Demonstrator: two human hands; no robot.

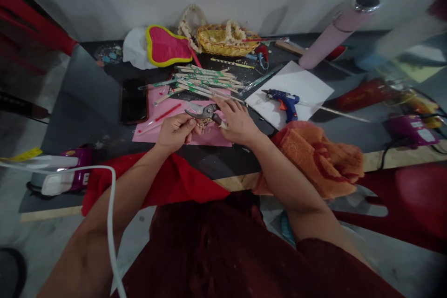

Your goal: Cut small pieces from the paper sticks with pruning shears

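Note:
My right hand (pixel 239 120) is wrapped round the handles of a pair of pruning shears (pixel 202 111), whose blades point left. Thumb and fingers pinched, my left hand (pixel 175 132) is just below the blades; whatever it holds is too small to make out. Small cut bits (pixel 206 125) lie between the hands on pink paper (pixel 223 137). A red stick (pixel 168 112) rests on the paper, left of the shears. Behind the hands is a pile of wooden chopsticks (pixel 209 76) in green-printed wrappers.
At the back stand a yellow wicker basket (pixel 213 47) and a pink heart-like piece with yellow edging (pixel 170 46). A phone (pixel 134 100) lies left. Rightward are a blue glue gun (pixel 284 100) on a white sheet (pixel 316 84), a pink flask (pixel 328 39) and an orange towel (pixel 314 156).

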